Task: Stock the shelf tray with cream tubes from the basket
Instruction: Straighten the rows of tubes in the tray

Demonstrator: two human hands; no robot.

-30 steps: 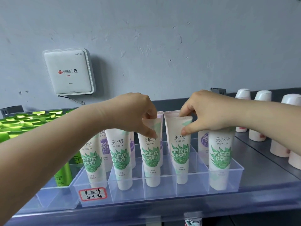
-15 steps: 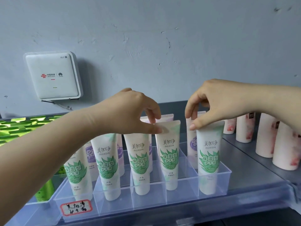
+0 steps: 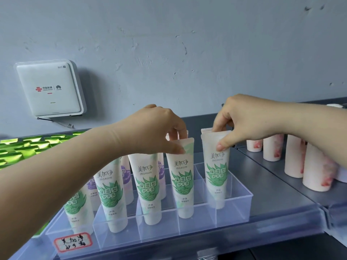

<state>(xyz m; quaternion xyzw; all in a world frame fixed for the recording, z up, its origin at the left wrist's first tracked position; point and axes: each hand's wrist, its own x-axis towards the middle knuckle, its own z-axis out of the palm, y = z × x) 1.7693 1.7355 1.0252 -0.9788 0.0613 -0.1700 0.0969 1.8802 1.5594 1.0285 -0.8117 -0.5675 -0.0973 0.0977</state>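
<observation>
A clear plastic shelf tray (image 3: pixel 242 201) with dividers stands on the grey shelf. Several white cream tubes with green leaf print stand cap-down in its front slots, and purple-print tubes (image 3: pixel 125 175) stand behind them. My left hand (image 3: pixel 157 128) pinches the flat top of the fourth green tube (image 3: pixel 181 177). My right hand (image 3: pixel 238 121) pinches the top of the rightmost green tube (image 3: pixel 216 171), which stands in the end slot. No basket is in view.
A handwritten red-bordered label (image 3: pixel 73 242) is stuck on the tray's front left. Green boxes (image 3: pixel 22 149) fill the shelf at the left. White and pink tubes (image 3: pixel 315 171) stand on the shelf at the right. A white wifi box (image 3: pixel 49 89) hangs on the wall.
Both hands have taken hold of tube tops again after hovering over them. The right hand now grips the end tube. The camera has shifted slightly closer.
</observation>
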